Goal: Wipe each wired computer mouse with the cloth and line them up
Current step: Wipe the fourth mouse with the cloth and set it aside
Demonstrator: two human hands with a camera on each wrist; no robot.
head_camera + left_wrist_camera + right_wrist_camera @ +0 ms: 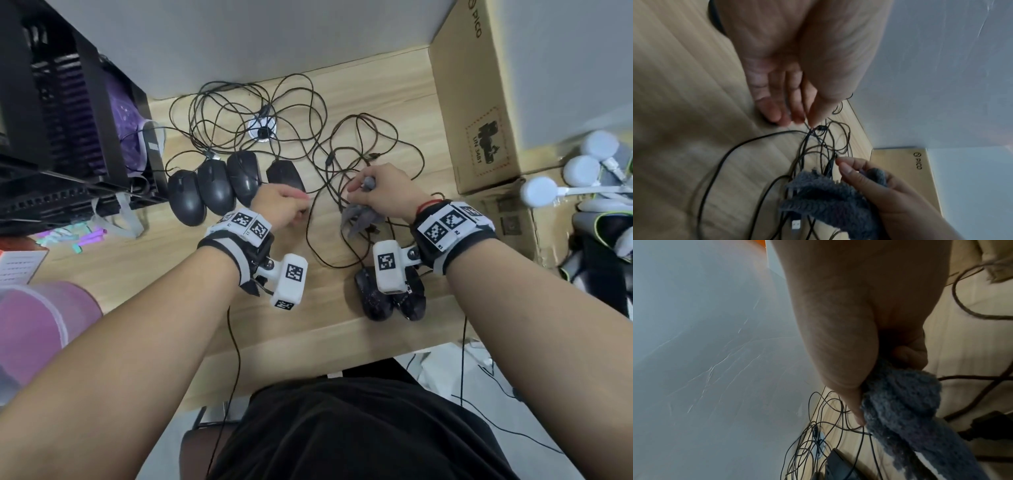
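Observation:
Four black wired mice stand in a row at the left middle of the desk (pixel 342 342): the first mouse (pixel 186 200), the second (pixel 215 186), the third (pixel 244 173) and the fourth (pixel 284 174). My left hand (pixel 301 210) hovers just in front of the fourth; its thumb and fingertips (pixel 797 113) pinch a thin mouse cable (pixel 807 128). To the right, my right hand (pixel 359 186) grips a grey cloth (pixel 359 219), which hangs over the tangled cables (pixel 342 154). Two more dark mice (pixel 373 301) lie near the front edge, partly hidden by the wrist camera.
A large cardboard box (pixel 479 102) walls off the right side. A black rack (pixel 51 120) stands at the left and a pink container (pixel 34 318) at the front left. A cable grommet (pixel 262 128) sits at the back. A USB plug (pixel 795 225) lies under the cloth.

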